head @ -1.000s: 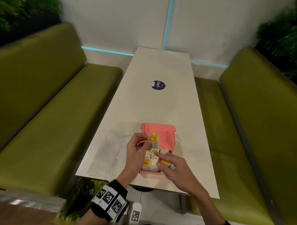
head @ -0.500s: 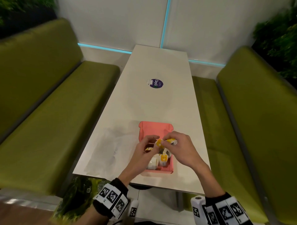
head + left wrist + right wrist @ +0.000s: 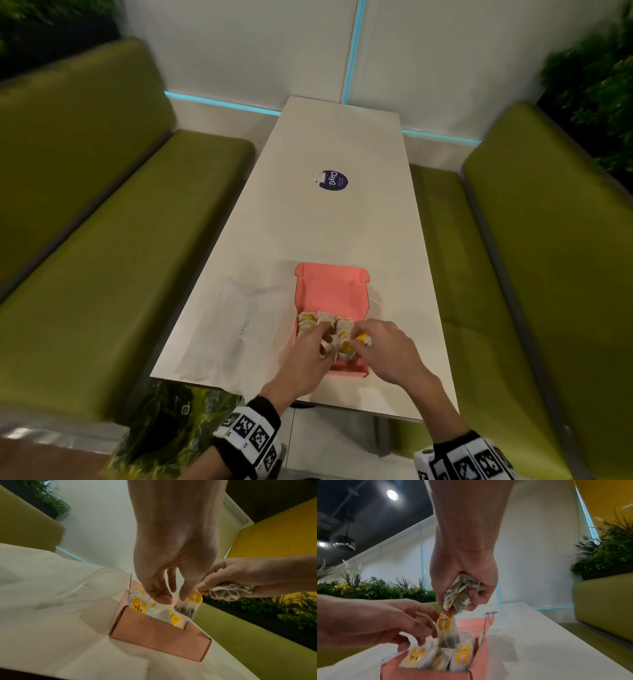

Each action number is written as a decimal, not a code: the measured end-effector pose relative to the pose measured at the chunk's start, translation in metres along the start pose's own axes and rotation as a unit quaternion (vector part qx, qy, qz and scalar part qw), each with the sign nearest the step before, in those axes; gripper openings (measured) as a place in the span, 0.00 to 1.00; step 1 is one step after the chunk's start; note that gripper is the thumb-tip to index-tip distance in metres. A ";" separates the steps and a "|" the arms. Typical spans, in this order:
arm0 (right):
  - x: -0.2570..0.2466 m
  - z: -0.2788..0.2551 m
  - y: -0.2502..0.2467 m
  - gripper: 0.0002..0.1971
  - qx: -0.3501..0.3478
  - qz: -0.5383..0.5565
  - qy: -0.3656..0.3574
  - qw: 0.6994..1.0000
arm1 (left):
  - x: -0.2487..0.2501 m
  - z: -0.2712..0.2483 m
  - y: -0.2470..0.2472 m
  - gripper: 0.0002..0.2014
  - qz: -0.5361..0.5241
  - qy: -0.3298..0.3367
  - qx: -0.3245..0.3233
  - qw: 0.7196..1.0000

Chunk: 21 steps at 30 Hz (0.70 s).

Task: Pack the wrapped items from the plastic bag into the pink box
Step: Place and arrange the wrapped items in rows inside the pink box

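– Now, where does the box [image 3: 330, 291] stand?
– Near the front edge of the tabletop [image 3: 335, 222], with its lid tipped back and open. The plastic bag [image 3: 233, 329] lies flat just beside it, on the left.
– And its contents?
– Packed sachets [image 3: 325, 318], white with yellow labels, standing on edge in rows inside.
– What has the right hand [image 3: 387, 349] got?
– Thumb and forefinger pinch one sachet [image 3: 444, 623] by its top edge. It hangs upright over the box, its lower end down among the packed ones. The other fingers are curled round a crumpled bunch [image 3: 462, 588] of further sachets, pressed against the palm.
– The left hand [image 3: 308, 353]?
– It is over the left half of the box, fingers pointing down and loosely bent. Their tips are at the packed sachets, just beside the hanging one. It grips nothing that shows; whether the tips touch the hanging sachet cannot be told.
– Anything else?
– A round purple sticker [image 3: 331, 180] sits farther along the tabletop, well apart from the box. Green benches [image 3: 102, 274] run along either side.
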State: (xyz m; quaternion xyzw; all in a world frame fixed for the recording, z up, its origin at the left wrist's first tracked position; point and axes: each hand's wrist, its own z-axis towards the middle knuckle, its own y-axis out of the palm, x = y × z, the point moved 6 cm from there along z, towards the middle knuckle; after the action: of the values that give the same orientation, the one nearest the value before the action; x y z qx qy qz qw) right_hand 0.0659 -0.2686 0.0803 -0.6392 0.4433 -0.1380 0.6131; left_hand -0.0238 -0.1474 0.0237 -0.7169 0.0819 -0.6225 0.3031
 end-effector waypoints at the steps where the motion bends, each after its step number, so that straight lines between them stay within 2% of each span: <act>1: 0.003 0.002 0.006 0.07 -0.014 -0.009 0.004 1.000 | -0.004 -0.001 0.000 0.12 0.018 -0.005 0.005 1.000; 5: 0.008 0.010 0.022 0.08 -0.057 -0.030 0.008 0.998 | -0.002 -0.004 0.000 0.03 0.092 0.021 0.021 0.995; 8: 0.012 0.016 0.031 0.07 -0.070 -0.039 0.018 0.997 | 0.004 -0.008 0.004 0.03 0.119 0.046 0.001 0.992; 11: 0.013 0.022 0.033 0.07 -0.049 -0.038 0.037 0.997 | 0.012 -0.012 0.019 0.09 0.165 0.083 -0.063 0.981; 15: 0.010 0.025 0.032 0.07 0.013 -0.033 0.057 0.998 | 0.016 -0.016 0.038 0.19 0.296 0.102 -0.136 0.940; 17: 0.009 0.023 0.033 0.07 0.033 -0.028 0.057 0.997 | 0.014 -0.017 0.042 0.22 0.329 0.099 -0.146 0.928; 19: 0.011 0.017 0.034 0.06 0.053 -0.022 0.048 0.997 | 0.013 -0.018 0.043 0.22 0.335 0.098 -0.140 0.927; 21: 0.012 0.007 0.041 0.06 0.044 -0.033 0.026 0.998 | 0.012 -0.019 0.043 0.22 0.331 0.103 -0.133 0.929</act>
State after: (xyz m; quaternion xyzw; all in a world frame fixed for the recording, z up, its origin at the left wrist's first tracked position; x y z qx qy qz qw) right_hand 0.0617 -0.2668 0.0376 -0.6221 0.4315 -0.1943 0.6237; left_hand -0.0276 -0.1939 0.0115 -0.6148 0.4271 -0.5408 0.3836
